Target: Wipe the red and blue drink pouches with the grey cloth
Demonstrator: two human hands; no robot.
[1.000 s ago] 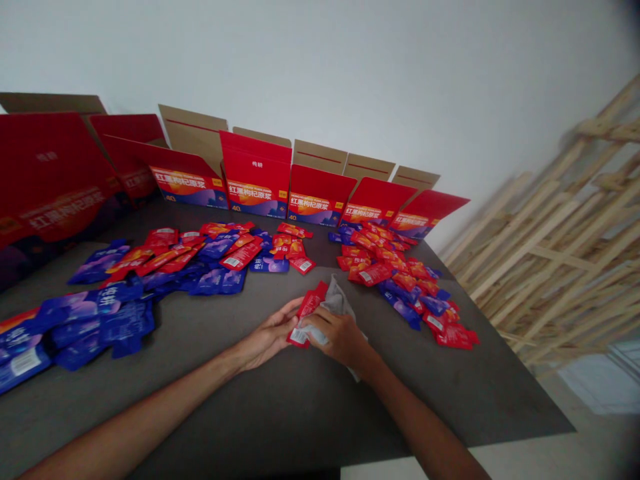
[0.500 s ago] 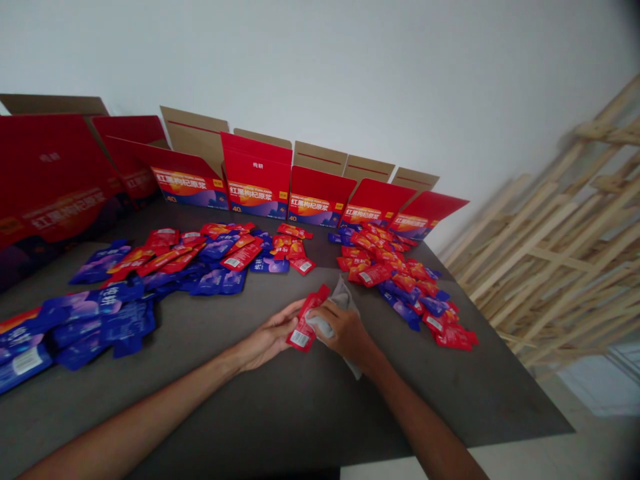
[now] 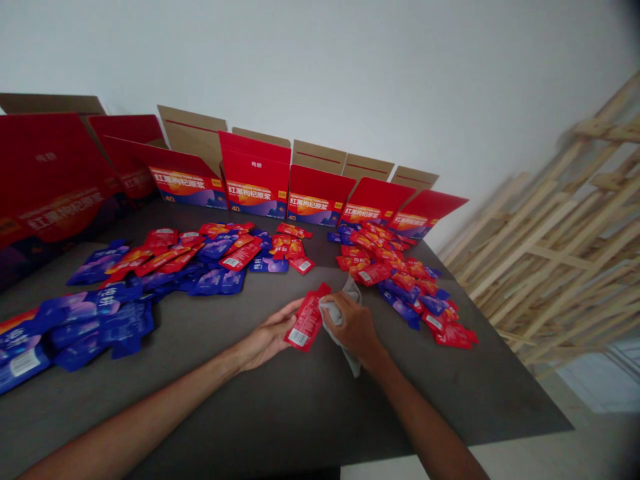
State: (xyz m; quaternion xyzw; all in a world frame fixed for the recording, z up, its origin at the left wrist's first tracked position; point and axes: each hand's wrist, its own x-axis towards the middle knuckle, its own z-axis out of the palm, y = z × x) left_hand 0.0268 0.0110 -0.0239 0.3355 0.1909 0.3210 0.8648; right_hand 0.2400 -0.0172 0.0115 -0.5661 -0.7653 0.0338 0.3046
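My left hand (image 3: 271,339) grips a red pouch (image 3: 306,323) by its left edge, with the barcode side facing up. Bunched in my right hand (image 3: 354,328) is a grey cloth (image 3: 333,313), just right of the pouch; part of it hangs below the hand. Blue and red pouches (image 3: 220,280) lie heaped on the table to the left of centre. Another pile of mostly red pouches (image 3: 395,260) spreads out beyond and right of my right hand.
Several red and blue cartons (image 3: 320,200) with raised flaps line the back of the dark table (image 3: 280,413). A larger red carton (image 3: 50,173) stands at the left. Wooden slats (image 3: 560,253) lean beyond the table's right edge, against a pale wall.
My right hand and the cloth have moved slightly right, off the pouch's face, so more of its printed side shows. My left hand keeps hold of the pouch in nearly the same place.
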